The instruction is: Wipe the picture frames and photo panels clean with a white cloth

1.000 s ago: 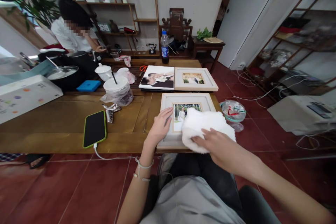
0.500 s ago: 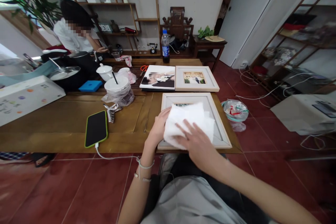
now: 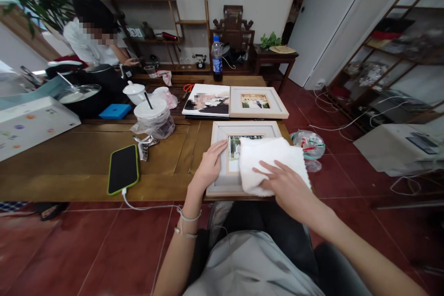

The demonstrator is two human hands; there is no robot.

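Observation:
A light wooden picture frame [image 3: 222, 186] with a grey-white mat lies flat at the table's front edge. Its small photo [image 3: 235, 148] shows on the left; a folded white cloth [image 3: 256, 148] covers most of the right side. My left hand [image 3: 209, 164] rests on the frame's left side, fingers extended with the tips beside the photo. Spread over the cloth, the fingers of my right hand [image 3: 289, 187] press it against the frame. Its thumb is mostly hidden.
Behind lie a second framed photo [image 3: 282, 108] and a photo panel [image 3: 208, 108]. To the left are a charging phone [image 3: 123, 169], a plastic cup [image 3: 151, 108] and a white box [image 3: 34, 127]. A cola bottle [image 3: 217, 60] stands at the back. Across the table sits another person [image 3: 93, 37].
My right hand and the white cloth have slid right across the frame, uncovering the photo's left part. My left hand stays on the frame's left side. The view has shifted slightly.

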